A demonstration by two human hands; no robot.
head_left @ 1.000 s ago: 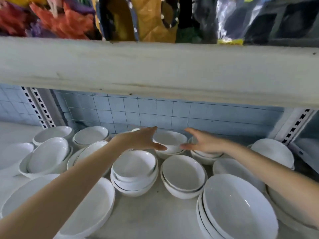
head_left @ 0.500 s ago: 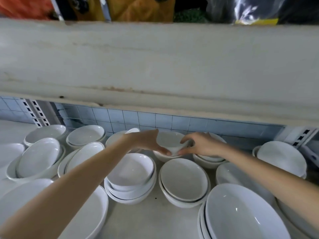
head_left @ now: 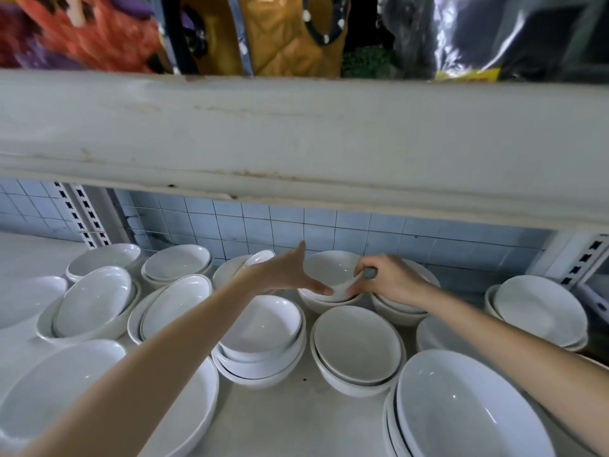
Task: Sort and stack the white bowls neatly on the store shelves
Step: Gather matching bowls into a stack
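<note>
- My left hand point(head_left: 283, 273) reaches to the far middle of the shelf point(head_left: 296, 410). Its fingers are straight and together, the thumb raised.
- The tips of those fingers point(head_left: 324, 289) touch the near left rim of a small white bowl point(head_left: 331, 270). They press against it without wrapping round it.
- My right hand point(head_left: 390, 280) meets the same bowl from the right. Its fingers are curled, pinching the bowl's right rim between thumb and fingertips.
- The small white bowl sits between my two hands, close to the blue tiled wall point(head_left: 362, 232), nested on top of another bowl point(head_left: 314, 302).
- Nearer to me, just in front of my hands, stand two stacks of white bowls: one point(head_left: 263, 328) on the left, one point(head_left: 357, 344) on the right.
- More white bowls lie on both sides, with a big one point(head_left: 461, 407) at the near right.
</note>
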